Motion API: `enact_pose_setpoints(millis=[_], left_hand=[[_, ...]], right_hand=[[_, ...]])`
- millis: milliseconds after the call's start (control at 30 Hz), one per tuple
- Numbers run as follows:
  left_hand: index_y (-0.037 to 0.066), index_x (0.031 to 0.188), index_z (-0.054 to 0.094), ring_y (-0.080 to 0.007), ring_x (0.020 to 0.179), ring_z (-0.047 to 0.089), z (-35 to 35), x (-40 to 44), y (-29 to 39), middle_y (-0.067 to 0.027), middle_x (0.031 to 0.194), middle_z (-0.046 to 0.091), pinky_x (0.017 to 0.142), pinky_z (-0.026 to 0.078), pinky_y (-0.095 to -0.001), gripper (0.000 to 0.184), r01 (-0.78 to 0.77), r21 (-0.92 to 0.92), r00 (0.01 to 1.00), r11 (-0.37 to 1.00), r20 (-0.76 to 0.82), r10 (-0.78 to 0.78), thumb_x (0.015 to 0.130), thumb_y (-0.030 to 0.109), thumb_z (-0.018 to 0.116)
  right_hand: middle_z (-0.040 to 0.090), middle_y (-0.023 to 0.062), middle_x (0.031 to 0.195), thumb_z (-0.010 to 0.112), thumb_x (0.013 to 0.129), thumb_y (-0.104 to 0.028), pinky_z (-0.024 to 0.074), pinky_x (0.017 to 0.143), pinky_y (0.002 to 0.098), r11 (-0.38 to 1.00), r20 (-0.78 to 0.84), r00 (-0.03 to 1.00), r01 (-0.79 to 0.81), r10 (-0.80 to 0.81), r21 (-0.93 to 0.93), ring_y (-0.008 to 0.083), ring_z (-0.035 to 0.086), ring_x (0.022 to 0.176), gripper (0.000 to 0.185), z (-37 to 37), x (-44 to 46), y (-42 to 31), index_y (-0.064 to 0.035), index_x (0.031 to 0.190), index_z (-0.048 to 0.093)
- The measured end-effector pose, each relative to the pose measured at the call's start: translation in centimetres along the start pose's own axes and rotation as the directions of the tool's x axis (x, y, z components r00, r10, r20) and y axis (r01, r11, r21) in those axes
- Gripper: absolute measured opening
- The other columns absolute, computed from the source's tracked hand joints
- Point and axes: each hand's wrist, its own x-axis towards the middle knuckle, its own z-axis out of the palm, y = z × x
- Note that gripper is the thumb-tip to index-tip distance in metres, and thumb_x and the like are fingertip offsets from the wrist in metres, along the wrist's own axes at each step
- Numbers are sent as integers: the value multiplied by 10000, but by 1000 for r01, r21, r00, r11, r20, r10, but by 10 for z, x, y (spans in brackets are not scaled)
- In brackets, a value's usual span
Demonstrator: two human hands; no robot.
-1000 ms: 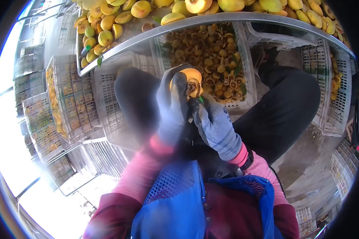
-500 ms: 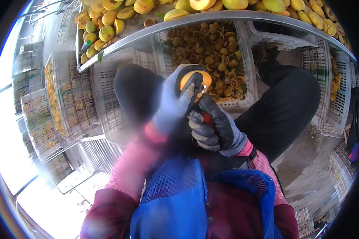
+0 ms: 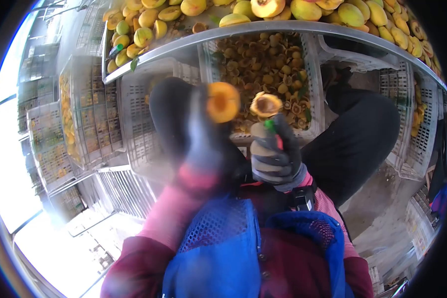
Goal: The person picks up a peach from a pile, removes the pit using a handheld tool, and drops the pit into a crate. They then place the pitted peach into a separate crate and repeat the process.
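Observation:
My gloved left hand (image 3: pixel 203 129), smeared by motion, holds a halved orange fruit (image 3: pixel 223 102) with a round hollow at its centre, cut face up. To its right, my gloved right hand (image 3: pixel 277 154) is closed round a small tool with a green and red handle (image 3: pixel 270 125). At the tool's far end sits a cut-out fruit core (image 3: pixel 266 105), a ragged brown and yellow cup, apart from the half. Both hands are over my lap, near a crate of similar cores (image 3: pixel 263 59).
Yellow-green fruit (image 3: pixel 305 10), some cut, lies on a metal-edged table (image 3: pixel 184 43) ahead. Plastic crates (image 3: pixel 94 109) of fruit stand at the left, and more crates (image 3: pixel 417 124) at the right. My knees flank the core crate.
The two hands have moved apart. The core has come out of the fruit half and is on the tool in my right hand, while the half stays in my left.

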Motion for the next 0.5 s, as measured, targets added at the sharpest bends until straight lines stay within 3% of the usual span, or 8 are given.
enact_pose_setpoints(millis=[67, 133, 167, 200, 267, 367, 400, 500], left_hand=[[-24, 1205, 443, -253, 1002, 544, -45, 19, 1, -146, 1089, 533, 867, 460, -336, 438, -111, 185, 981, 976, -138, 138, 829, 126, 610], [-22, 1100, 531, -235, 904, 590, -96, 47, -6, -136, 1007, 589, 794, 487, -332, 283, 70, -560, 932, 825, -259, -255, 893, 171, 551], [-6, 1081, 560, -205, 887, 594, -119, 60, -10, -129, 982, 604, 768, 484, -325, 278, 132, 54, 971, 990, -208, -118, 898, 203, 554], [11, 1061, 590, -175, 870, 599, -139, 71, -12, -123, 958, 618, 741, 481, -317, 278, 92, 650, 995, 755, -88, -46, 902, 236, 558], [59, 1043, 622, -263, 821, 624, -157, 82, -30, -157, 913, 634, 743, 481, -342, 337, 125, 955, 987, 270, -92, -132, 829, 319, 628], [6, 1043, 629, -145, 796, 610, -102, 108, 18, -115, 878, 657, 710, 474, -292, 277, 22, 768, 996, 641, -69, 49, 854, 209, 628], [-4, 1009, 640, -153, 754, 618, -70, 118, 43, -105, 872, 666, 708, 474, -285, 264, 159, 522, 987, 838, -88, -132, 838, 196, 644], [49, 1162, 576, -204, 819, 653, -11, 164, 15, -128, 951, 668, 743, 488, -298, 429, -187, 603, 963, 776, 268, 24, 816, 291, 650]], right_hand=[[378, -17, 542, 370, 954, -489, 300, 269, 191, 999, -201, 980, -1, 11, 49, 60, 354, 373, 448, -20, -9, 1, -74, 883, 523], [353, -32, 532, 343, 931, -563, 264, 308, 246, 996, -333, 940, -90, 77, -25, 84, 317, 386, 490, -19, -9, -4, -127, 840, 548], [346, -34, 528, 348, 930, -563, 260, 308, 243, 988, -362, 929, -122, 79, -98, 83, 311, 383, 483, -17, -7, -5, -132, 841, 546], [339, -37, 524, 352, 928, -564, 257, 308, 239, 975, -392, 917, -150, 76, -163, 83, 305, 380, 475, -15, -5, -5, -138, 842, 545], [326, -45, 509, 398, 918, -556, 251, 309, 224, 970, -501, 865, -128, 8, -206, 75, 290, 362, 456, -7, -1, -4, -131, 819, 530], [330, -50, 508, 433, 905, -559, 250, 313, 216, 964, -619, 783, -114, -63, -242, 69, 291, 356, 448, -6, 9, -6, -132, 798, 515], [333, -51, 510, 444, 898, -563, 247, 316, 213, 954, -638, 764, -114, -95, -278, 67, 293, 357, 449, -7, 10, -6, -133, 790, 511], [334, -58, 511, 460, 887, -575, 231, 322, 209, 924, -703, 680, -97, -211, -371, 66, 294, 358, 447, -8, 14, -7, -147, 764, 503]])
